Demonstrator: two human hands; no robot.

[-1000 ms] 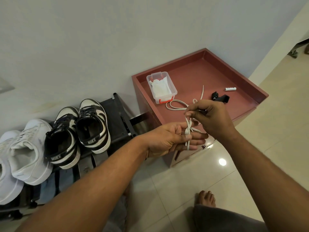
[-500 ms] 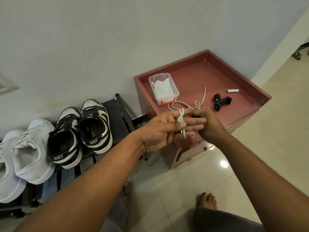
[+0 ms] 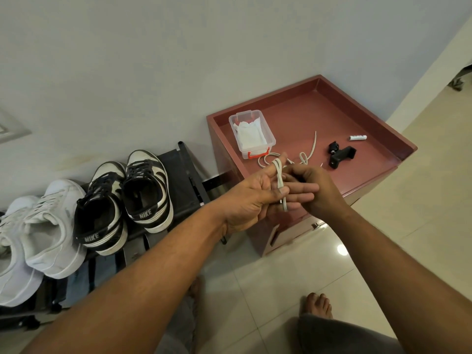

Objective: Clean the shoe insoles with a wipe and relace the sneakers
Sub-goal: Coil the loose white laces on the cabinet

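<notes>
Right hand (image 3: 316, 190) has dropped from above the left hand (image 3: 255, 198) to level with it, curled just behind the left fingertips. Left fingers straighter than 1.0 s ago. Lace (image 3: 280, 182) now loops over the index finger and runs down across the fingers, end hanging below them; thumb on it

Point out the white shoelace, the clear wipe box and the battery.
white shoelace (image 3: 280, 178): head view, middle of the held loop.
clear wipe box (image 3: 258, 152): head view, front wall at the red latch.
battery (image 3: 357, 137): head view, middle of its body.
</notes>
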